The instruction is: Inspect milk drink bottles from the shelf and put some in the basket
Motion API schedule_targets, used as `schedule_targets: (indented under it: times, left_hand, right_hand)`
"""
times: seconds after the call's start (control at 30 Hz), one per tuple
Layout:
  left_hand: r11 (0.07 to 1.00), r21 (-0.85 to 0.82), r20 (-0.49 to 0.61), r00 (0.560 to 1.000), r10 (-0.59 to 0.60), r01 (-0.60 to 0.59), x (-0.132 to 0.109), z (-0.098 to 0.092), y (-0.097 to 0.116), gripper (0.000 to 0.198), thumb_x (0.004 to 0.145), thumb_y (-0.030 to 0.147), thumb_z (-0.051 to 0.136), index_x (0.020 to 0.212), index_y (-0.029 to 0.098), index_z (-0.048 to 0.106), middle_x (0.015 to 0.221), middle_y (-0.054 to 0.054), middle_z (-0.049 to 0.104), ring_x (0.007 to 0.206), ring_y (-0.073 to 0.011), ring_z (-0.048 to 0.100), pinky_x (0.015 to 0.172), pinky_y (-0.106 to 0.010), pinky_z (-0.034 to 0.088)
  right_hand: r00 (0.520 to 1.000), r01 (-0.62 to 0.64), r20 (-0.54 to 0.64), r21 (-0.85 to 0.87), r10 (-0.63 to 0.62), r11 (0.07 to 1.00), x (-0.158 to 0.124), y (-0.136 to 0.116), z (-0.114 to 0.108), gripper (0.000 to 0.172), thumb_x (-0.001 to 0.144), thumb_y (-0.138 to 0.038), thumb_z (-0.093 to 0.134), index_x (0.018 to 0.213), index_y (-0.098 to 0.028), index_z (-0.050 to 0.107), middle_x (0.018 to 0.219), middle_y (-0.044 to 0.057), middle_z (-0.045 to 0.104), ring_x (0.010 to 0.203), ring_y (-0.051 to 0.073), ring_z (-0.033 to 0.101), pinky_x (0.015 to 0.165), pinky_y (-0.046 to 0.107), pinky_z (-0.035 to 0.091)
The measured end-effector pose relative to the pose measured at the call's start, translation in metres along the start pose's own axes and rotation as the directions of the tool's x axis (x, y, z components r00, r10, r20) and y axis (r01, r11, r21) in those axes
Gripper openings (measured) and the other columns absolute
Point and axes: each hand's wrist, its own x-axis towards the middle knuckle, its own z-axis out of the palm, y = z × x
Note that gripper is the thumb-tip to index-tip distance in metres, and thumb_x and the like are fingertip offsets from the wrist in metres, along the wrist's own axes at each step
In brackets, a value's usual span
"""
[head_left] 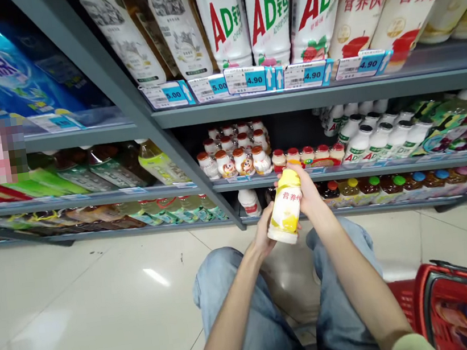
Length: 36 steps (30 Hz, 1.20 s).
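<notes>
The yellow-capped bottle [285, 211] is in front of the shelf [318, 98]. The left hand [264, 232] has its grip closed around the bottle's lower side, the right hand [306, 189] around its upper side.

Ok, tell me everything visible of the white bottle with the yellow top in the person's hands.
The white, yellow-topped bottle looks like glossy plastic, with a wrapped label: red characters across its upper part, yellow artwork lower down, and a whitish base. It is tilted, top towards the grey metal shelves and base towards the person. The left hand grips its lower left side; the right hand holds its upper right. Fingers partly cover the top, so whether it is sealed cannot be told.
</notes>
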Motion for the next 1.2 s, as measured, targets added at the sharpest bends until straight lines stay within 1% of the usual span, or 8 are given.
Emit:
schedule_targets:
  times: [0.1,0.23,0.33,0.43,0.7,0.87,1.07,1.2]
  left_hand:
    - [0.998,-0.043,-0.003,0.999,-0.040,0.039,0.010,0.004,-0.006,0.067,0.085,0.064,0.064,0.119,0.006,0.067,0.084,-0.015,0.074,0.073,-0.0310,0.072,0.068,-0.039,0.059]
    - [0.994,-0.083,0.023,0.998,-0.065,0.067,0.021,0.004,-0.020,0.065,0.079,0.055,0.062,0.117,0.004,0.066,0.091,-0.018,0.075,0.081,-0.0336,0.073,0.075,-0.044,0.060]
    - [0.991,-0.106,0.049,0.996,-0.079,0.084,0.023,0.004,-0.027,0.065,0.071,0.051,0.064,0.115,0.003,0.067,0.094,-0.019,0.075,0.083,-0.0353,0.072,0.078,-0.046,0.060]
    - [0.988,-0.126,0.061,0.995,-0.079,0.086,0.021,0.006,-0.029,0.064,0.069,0.047,0.062,0.116,0.003,0.068,0.095,-0.018,0.075,0.083,-0.0352,0.072,0.079,-0.046,0.059]
    - [0.992,-0.130,-0.049,0.999,0.002,-0.008,0.019,0.017,-0.032,0.064,0.077,0.056,0.062,0.115,0.004,0.069,0.088,-0.015,0.075,0.081,-0.0344,0.073,0.074,-0.043,0.061]
    - [0.990,-0.140,-0.082,0.997,-0.009,-0.003,0.015,0.024,-0.030,0.066,0.084,0.063,0.061,0.115,0.005,0.067,0.086,-0.016,0.074,0.080,-0.0333,0.073,0.072,-0.042,0.061]
    - [0.994,-0.109,-0.034,0.999,0.024,-0.028,0.016,0.018,-0.033,0.070,0.076,0.060,0.060,0.116,0.004,0.067,0.087,-0.017,0.074,0.080,-0.0359,0.073,0.070,-0.043,0.060]
    - [0.995,-0.098,-0.028,0.999,-0.017,0.014,0.018,0.012,-0.037,0.068,0.075,0.055,0.055,0.115,0.001,0.067,0.087,-0.019,0.074,0.073,-0.0357,0.073,0.068,-0.044,0.059]
  right_hand:
    - [0.995,0.088,-0.044,-0.121,-0.093,0.989,-0.002,-0.005,-0.007,0.036,0.070,-0.041,0.084,0.084,-0.019,0.058,0.069,-0.001,0.068,0.052,0.016,0.064,0.044,0.027,0.051]
    - [0.979,0.196,-0.013,-0.241,-0.205,0.950,-0.004,-0.009,-0.016,0.035,0.068,-0.037,0.083,0.089,-0.019,0.062,0.070,-0.001,0.069,0.056,0.017,0.066,0.048,0.027,0.053]
    - [0.978,0.202,0.011,-0.270,-0.207,0.941,-0.007,-0.012,-0.020,0.036,0.069,-0.038,0.083,0.091,-0.019,0.062,0.071,0.000,0.069,0.057,0.017,0.067,0.051,0.028,0.055]
    - [0.980,0.197,0.020,-0.287,-0.200,0.937,-0.008,-0.013,-0.021,0.034,0.070,-0.039,0.081,0.089,-0.019,0.061,0.070,0.000,0.068,0.057,0.017,0.067,0.053,0.028,0.055]
    - [0.982,0.181,0.011,-0.317,-0.187,0.931,-0.008,-0.010,-0.018,0.035,0.069,-0.036,0.082,0.093,-0.019,0.061,0.070,-0.001,0.067,0.060,0.017,0.068,0.054,0.027,0.055]
    - [0.983,0.184,0.041,-0.338,-0.181,0.923,-0.010,-0.008,-0.016,0.042,0.064,-0.038,0.086,0.093,-0.020,0.062,0.069,-0.002,0.067,0.060,0.017,0.068,0.052,0.026,0.054]
    - [0.983,0.184,0.054,-0.349,-0.177,0.919,-0.009,-0.007,-0.016,0.043,0.062,-0.038,0.087,0.092,-0.020,0.061,0.070,-0.001,0.068,0.066,0.019,0.071,0.054,0.026,0.056]
    - [0.982,0.187,0.057,-0.358,-0.178,0.915,-0.008,-0.008,-0.017,0.042,0.063,-0.040,0.085,0.090,-0.020,0.060,0.071,-0.001,0.069,0.062,0.019,0.070,0.052,0.028,0.056]
